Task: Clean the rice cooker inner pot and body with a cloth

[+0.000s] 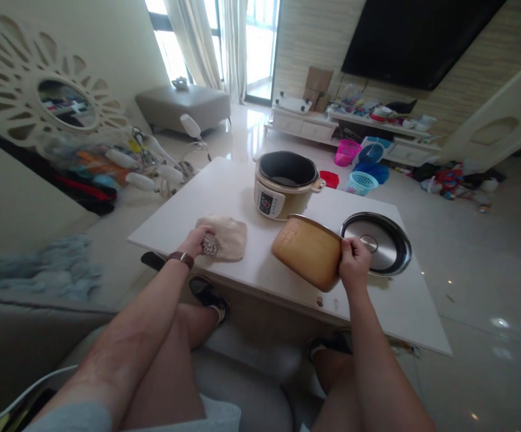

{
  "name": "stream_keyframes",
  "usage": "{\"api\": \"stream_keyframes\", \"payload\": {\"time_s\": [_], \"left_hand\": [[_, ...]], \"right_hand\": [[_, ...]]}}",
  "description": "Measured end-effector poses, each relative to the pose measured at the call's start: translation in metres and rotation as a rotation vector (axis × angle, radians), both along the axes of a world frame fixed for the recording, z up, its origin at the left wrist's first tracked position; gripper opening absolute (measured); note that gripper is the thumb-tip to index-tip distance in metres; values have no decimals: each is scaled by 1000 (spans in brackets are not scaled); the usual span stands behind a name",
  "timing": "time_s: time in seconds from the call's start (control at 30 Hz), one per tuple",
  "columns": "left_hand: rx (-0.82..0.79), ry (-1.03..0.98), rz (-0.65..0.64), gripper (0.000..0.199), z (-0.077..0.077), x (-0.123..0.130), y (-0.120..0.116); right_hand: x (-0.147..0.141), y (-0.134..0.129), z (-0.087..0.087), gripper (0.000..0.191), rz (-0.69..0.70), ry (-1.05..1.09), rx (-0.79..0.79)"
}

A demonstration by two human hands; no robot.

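Observation:
My left hand (195, 240) is closed around a steel wool scrubber (210, 244), over a beige cloth (230, 238) lying on the white table. With its fingers wrapped on the rim, my right hand (355, 261) holds a golden-brown inner pot (308, 252) tilted on its side at the table's near part. Behind the pot stands the cooker body (283, 186), its dark inside showing and a control panel on its front. A round lid (380, 243) with a metal inner face and black edge lies right of the pot, partly behind my right hand.
The white table (183, 210) has its near edge just beyond my knees. Past its far side are a red basin (329, 179), a light blue basket (362, 183) and a pink basket (347, 152). White lamp-like parts (141, 180) stand left of the table.

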State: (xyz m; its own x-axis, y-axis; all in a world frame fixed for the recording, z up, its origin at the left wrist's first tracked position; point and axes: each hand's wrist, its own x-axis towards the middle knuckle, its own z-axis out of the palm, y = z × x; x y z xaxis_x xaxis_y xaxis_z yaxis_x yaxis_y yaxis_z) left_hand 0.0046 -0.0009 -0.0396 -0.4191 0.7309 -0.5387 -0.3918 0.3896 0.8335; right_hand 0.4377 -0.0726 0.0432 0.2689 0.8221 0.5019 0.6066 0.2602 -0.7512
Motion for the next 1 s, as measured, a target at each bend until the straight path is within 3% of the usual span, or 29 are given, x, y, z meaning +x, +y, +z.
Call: {"api": "stream_keyframes", "payload": {"time_s": [0.1, 0.2, 0.27, 0.37, 0.43, 0.5, 0.63, 0.73, 0.8, 0.9, 1.0], "left_hand": [[158, 85, -4, 31, 19, 34, 2], [437, 344, -45, 29, 35, 86, -10], [549, 444, -162, 31, 44, 123, -25], [755, 639, -513, 23, 55, 167, -52], [904, 762, -670, 36, 61, 183, -68], [974, 855, -728, 52, 68, 189, -79], [940, 942, -716, 76, 73, 188, -81], [880, 868, -656, 90, 67, 186, -71], [842, 769, -625, 79, 62, 187, -64], [758, 536, -597, 42, 56, 190, -56], [590, 222, -465, 24, 57, 188, -45]], "right_hand": [[-1, 4, -4, 33, 14, -24, -20], [-3, 8, -6, 33, 0, -30, -37], [-4, 10, -8, 33, -9, -4, -45], [-4, 12, -11, 34, -14, 54, -47], [-3, 15, -11, 35, -10, 94, -47], [-1, 17, -10, 36, -2, 129, -67], [-4, 22, -5, 41, -1, 117, -143], [-10, 24, -2, 46, -37, 61, -154], [-14, 25, -1, 47, -69, 35, -146], [-14, 26, -1, 47, -93, 26, -136], [-11, 26, -2, 48, -103, 31, -133]]}}
